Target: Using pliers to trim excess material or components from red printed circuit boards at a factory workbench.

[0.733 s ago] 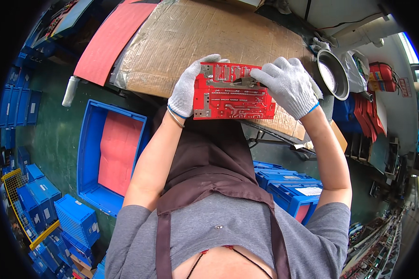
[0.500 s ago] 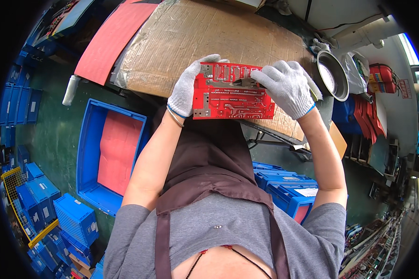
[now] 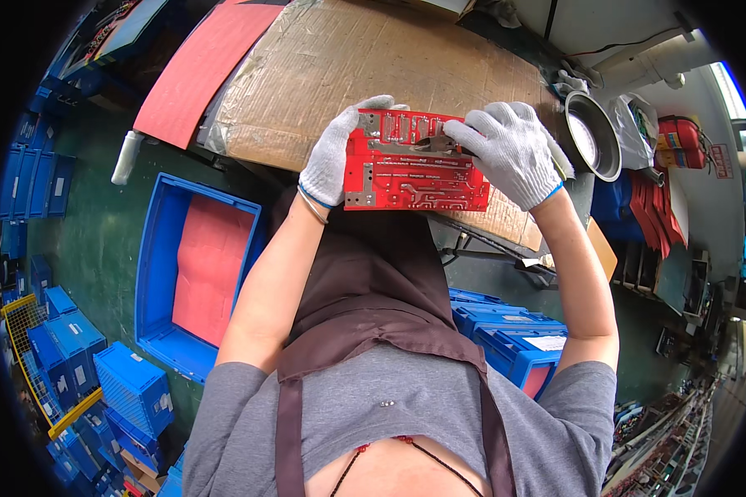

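Observation:
A red circuit board (image 3: 427, 178) with silver solder tracks and bare metal pads faces up over the near edge of the cardboard-covered table. My left hand (image 3: 331, 157), in a white knit glove, is closed on the board's left edge. My right hand (image 3: 512, 153), gloved the same way, is closed at the upper right of the board around a small dark metal tool that looks like pliers (image 3: 433, 144). Their pointed jaws lie against the board's upper part. The palm hides the rest of the tool.
Brown cardboard (image 3: 373, 62) covers the table, with a red sheet (image 3: 203, 74) at its left. A metal bowl (image 3: 593, 137) sits at the right. On the floor at left stands a blue crate (image 3: 153, 282) lined with red; more blue crates (image 3: 506, 327) are stacked below right.
The board and the tool have barely moved. My right hand's fingers have shifted very slightly at the board's upper right; both hands keep their grip.

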The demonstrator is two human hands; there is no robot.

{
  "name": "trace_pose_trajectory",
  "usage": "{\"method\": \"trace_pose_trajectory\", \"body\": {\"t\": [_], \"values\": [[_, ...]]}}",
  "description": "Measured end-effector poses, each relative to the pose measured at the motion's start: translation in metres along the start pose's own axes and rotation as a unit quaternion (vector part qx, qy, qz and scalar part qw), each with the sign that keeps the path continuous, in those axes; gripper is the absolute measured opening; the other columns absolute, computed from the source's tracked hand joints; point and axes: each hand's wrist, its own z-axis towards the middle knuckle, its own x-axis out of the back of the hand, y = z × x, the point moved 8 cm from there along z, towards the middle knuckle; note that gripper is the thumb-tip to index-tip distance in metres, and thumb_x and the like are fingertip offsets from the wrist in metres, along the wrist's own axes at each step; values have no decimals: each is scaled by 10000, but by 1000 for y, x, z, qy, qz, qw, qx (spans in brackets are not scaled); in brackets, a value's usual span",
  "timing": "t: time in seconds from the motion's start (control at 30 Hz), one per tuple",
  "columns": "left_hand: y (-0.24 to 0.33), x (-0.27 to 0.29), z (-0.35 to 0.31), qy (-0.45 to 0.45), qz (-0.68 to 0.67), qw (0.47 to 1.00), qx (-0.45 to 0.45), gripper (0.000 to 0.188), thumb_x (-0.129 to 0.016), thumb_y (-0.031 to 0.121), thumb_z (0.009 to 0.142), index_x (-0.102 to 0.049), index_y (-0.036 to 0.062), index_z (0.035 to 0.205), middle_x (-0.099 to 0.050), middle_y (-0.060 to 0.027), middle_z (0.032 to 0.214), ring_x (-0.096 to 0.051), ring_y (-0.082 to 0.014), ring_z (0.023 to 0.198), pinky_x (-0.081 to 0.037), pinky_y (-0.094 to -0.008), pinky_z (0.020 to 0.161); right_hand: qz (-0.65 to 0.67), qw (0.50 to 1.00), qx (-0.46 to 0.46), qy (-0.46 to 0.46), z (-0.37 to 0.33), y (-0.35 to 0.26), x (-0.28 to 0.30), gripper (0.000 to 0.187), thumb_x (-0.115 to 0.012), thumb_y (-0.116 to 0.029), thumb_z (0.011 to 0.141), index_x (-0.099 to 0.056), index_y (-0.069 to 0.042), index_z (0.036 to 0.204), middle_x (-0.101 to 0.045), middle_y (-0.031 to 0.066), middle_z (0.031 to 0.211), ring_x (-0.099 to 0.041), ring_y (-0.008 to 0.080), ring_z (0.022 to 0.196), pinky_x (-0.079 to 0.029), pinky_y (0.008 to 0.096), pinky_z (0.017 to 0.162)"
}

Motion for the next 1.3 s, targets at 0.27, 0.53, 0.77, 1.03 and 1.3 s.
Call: {"method": "trace_pose_trajectory", "body": {"t": [0.27, 0.53, 0.77, 1.03, 1.3], "values": [[-1, 1, 0, 1, -9, 1000, 2, 508, -411, 370, 1121, -540, 1, 1446, -611, -196, 1458, -622, -282, 1309, -507, -424, 1130, 14, 998, 11, 59, -9, -2, -2, 408, -718, -192, 848, -672, -241, 1251, -652, -21, 993, -632, 202, 978, -476, 401, 858], [0, -1, -4, 12, -35, 999, 16, 489, -397, 345, 1123, -541, 3, 1442, -607, -200, 1463, -622, -286, 1309, -505, -428, 1131, 61, 989, -61, 124, -24, -1, 6, 516, -804, -125, 773, -698, -204, 1271, -678, 12, 1090, -635, 266, 1018, -479, 456, 926], [-11, 5, 5, 16, -27, 999, 19, 498, -424, 364, 1114, -563, 6, 1432, -619, -203, 1448, -611, -296, 1320, -490, -440, 1139, 68, 957, -246, 140, -94, 19, 43, 514, -819, -78, 728, -741, -146, 1231, -735, 58, 1116, -672, 287, 1038, -482, 397, 921], [-4, -6, 0, 36, -53, 997, 38, 526, -453, 387, 1104, -530, 11, 1463, -555, -237, 1505, -547, -369, 1388, -440, -523, 1186, 5, 853, -506, -129, -261, 8, 67, 382, -730, -117, 829, -727, -147, 1210, -736, 110, 1042, -697, 331, 970, -560, 436, 851], [-6, 4, 0, 56, -22, 998, 28, 544, -430, 387, 1113, -495, 9, 1497, -537, -233, 1523, -539, -373, 1396, -434, -534, 1192, -62, 813, -510, -273, -300, -23, 40, 357, -729, -180, 872, -691, -200, 1226, -691, 111, 967, -677, 316, 929, -533, 457, 783]]}}
